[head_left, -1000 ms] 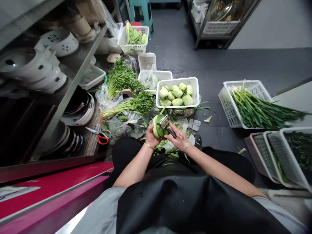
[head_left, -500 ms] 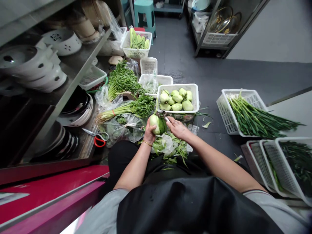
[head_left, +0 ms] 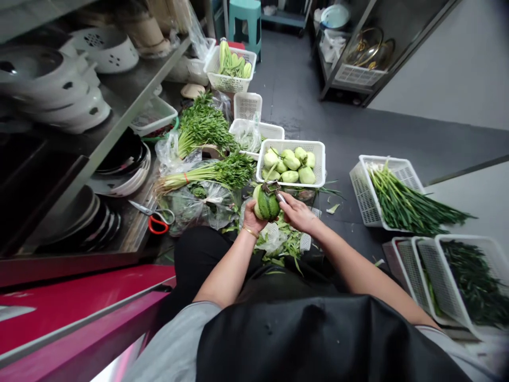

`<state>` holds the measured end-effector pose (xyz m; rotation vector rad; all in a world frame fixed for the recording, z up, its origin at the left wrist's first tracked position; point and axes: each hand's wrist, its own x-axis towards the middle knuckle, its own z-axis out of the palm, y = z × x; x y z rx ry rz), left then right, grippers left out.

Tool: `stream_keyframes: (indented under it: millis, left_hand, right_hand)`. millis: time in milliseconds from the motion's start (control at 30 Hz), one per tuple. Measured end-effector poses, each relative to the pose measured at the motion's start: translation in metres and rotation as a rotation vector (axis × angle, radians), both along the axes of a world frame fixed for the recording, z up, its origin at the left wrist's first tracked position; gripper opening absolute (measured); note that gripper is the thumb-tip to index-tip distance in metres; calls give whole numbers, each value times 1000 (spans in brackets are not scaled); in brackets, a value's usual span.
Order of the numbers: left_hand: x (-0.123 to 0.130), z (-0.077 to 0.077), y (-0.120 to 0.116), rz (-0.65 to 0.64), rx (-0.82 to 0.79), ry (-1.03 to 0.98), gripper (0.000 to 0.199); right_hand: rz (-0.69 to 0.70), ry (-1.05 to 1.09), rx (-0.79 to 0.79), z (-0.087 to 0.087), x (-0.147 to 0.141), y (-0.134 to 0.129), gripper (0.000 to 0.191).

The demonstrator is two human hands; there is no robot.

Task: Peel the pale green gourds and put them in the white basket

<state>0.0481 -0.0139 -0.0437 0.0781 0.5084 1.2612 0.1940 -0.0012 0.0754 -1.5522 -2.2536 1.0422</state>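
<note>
A round green gourd [head_left: 269,206], partly pale where its skin is off and still dark green on the right, rests in my left hand [head_left: 253,217], whose fingers wrap its left side and underside. My right hand [head_left: 296,212] grips the handle of a metal peeler [head_left: 272,187], and the peeler's head lies at the top of the gourd. Just beyond stands a white basket [head_left: 320,164] of pale peeled gourds [head_left: 290,176]. Green peelings [head_left: 284,241] lie below my hands around a plastic bag.
Leafy bundles [head_left: 207,127] and red-handled scissors [head_left: 158,225] are to the left, beside a shelf of dishes [head_left: 131,124]. Baskets of long greens [head_left: 413,199] and dark leaves [head_left: 473,276] stand at right. A turquoise stool [head_left: 245,21] is at the back.
The gourd has been turned in my left hand, so more dark striped skin faces up. Both hands have shifted slightly right and down in view, and the peeler remains at the gourd's top.
</note>
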Motion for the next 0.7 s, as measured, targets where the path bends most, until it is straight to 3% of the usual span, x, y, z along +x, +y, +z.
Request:
stream_keyframes:
  millis: [67,167,300,400,533,600,700]
  left_hand:
    - [-4,0,6,59,17,38,52]
    - [-10,-2,14,207,64,142,59]
    - [-17,-7,20,395,173,314,60]
    - [-21,-12,22,494,157,396,58]
    - [-26,-20,23,530,114,431,56]
    - [-27,-22,23,504,133,419,57]
    - [-23,-20,22,468,171,410,58]
  right_hand:
    - [-39,-26,-44,11,0,6,50]
    - [-39,-73,40,21,-10,22,47]
    - [54,-133,135,11,-35,36,41]
    - [72,-139,128,-16,-36,12,43]
    - [55,-121,77,-46,-3,-45,46]
    - [43,-132,65,-43,9,-52,46]
    - [23,-111,132,-18,-1,-21,49]
